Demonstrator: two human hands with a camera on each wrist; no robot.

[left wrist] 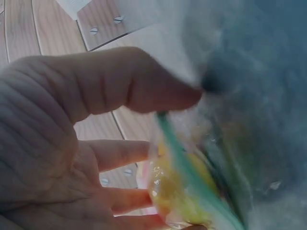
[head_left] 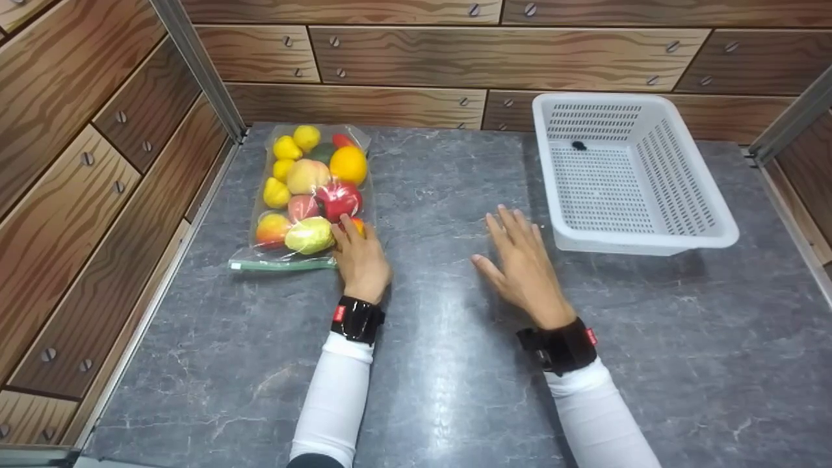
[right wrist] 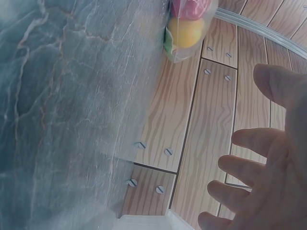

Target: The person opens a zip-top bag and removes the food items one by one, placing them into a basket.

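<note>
A clear zip bag (head_left: 260, 257) with a green seal strip lies on the left of the table, filled with several fruits. Among them show an orange (head_left: 349, 165), a shiny red fruit (head_left: 339, 200), a peach-coloured fruit (head_left: 308, 176) and a yellow-green oblong fruit (head_left: 309, 235). My left hand (head_left: 364, 263) reaches over the bag's near right corner, fingertips on the plastic. From the left wrist, the thumb (left wrist: 139, 84) stands apart from the other fingers, close to the green strip (left wrist: 192, 172). Holding nothing, my right hand (head_left: 523, 276) has its fingers spread between bag and basket.
A white perforated basket (head_left: 643, 244) stands at the back right, with a small black object (head_left: 579, 145) inside. The grey marbled table (head_left: 442, 364) is bordered by wood-patterned panels (head_left: 390, 55) at the back and sides, with metal rails (head_left: 201, 62) at the corners.
</note>
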